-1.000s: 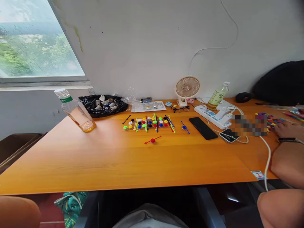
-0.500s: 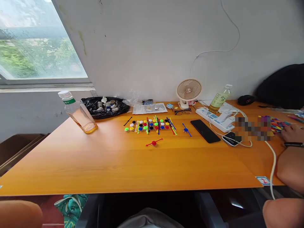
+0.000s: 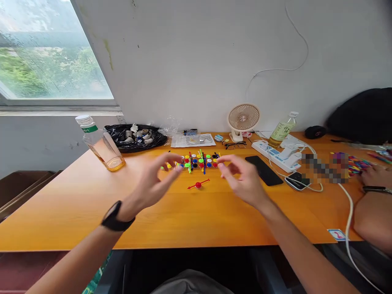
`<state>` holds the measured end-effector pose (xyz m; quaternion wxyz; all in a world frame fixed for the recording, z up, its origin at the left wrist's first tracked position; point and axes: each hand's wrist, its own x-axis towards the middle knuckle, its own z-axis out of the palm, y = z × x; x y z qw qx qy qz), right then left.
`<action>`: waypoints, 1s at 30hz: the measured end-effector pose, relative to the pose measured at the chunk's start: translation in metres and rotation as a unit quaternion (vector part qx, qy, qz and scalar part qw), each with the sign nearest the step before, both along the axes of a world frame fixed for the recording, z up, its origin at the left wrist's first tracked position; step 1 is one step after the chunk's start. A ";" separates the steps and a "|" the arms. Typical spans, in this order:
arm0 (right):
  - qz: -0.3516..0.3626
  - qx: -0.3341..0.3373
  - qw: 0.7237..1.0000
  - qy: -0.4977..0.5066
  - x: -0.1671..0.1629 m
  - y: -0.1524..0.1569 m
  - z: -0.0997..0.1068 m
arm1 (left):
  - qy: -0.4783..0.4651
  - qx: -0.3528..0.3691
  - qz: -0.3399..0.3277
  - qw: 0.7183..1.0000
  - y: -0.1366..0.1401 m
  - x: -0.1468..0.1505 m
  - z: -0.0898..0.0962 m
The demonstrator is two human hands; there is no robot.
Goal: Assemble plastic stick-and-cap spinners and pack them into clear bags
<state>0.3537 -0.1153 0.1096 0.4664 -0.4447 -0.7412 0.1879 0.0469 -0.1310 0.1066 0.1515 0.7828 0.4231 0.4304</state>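
Observation:
My left hand (image 3: 153, 179) hovers over the table, fingers parted and nothing in them, just left of the coloured pieces. On the other side my right hand (image 3: 241, 175) is also raised, thumb and fingers apart and holding nothing. Between them, nearer to me, lies a red arrow spinner (image 3: 198, 185) with a round hub. Behind it are rows of small round pieces (image 3: 195, 161) in several colours, with plastic arrows (image 3: 204, 163) lying across them. My hands hide both ends of these rows.
A large bottle (image 3: 104, 147) stands left, by a black plastic bag (image 3: 131, 141). Behind are a small fan (image 3: 243, 118) and glasses (image 3: 235, 145). To the right lie a phone (image 3: 263, 170), a power strip (image 3: 277, 156), a tea bottle (image 3: 282, 130) and another person's hand (image 3: 375, 176).
Both my hands have come into view from below and reached over the table, either side of the coloured pieces. The red arrow spinner lies where it was.

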 end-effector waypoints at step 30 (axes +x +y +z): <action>0.072 -0.099 0.991 -0.045 -0.024 0.029 -0.073 | 0.035 -0.048 -0.078 0.995 0.026 0.020 -0.063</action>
